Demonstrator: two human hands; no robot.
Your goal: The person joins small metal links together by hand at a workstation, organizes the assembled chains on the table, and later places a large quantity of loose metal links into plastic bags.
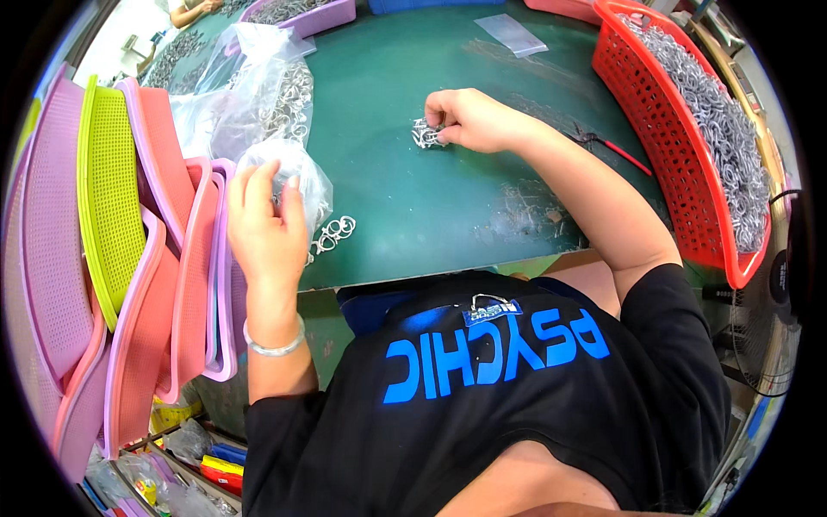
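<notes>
My right hand (474,122) is closed, thumb and fingertips pinching a small cluster of silvery key rings with clasps (425,135) at the table's middle. On the left, my left hand (269,215) curls round the near side of a small clear plastic bag (312,177), thumb and fingers on its edge; the palm hides part of it. Beside that hand, several metal rings with clasps (332,233) lie near the table's front edge. A larger clear bag (233,95) lies beyond, with many metal rings (291,99) at its right side.
The green table (388,224) spans the front. A red basket (659,138) heaped with grey metal rings (711,121) stands right, near red-handled pliers (616,153). Stacked plastic baskets (112,207) crowd the left. A flat clear bag (511,34) lies far back. Another person's hand (207,7) shows far left.
</notes>
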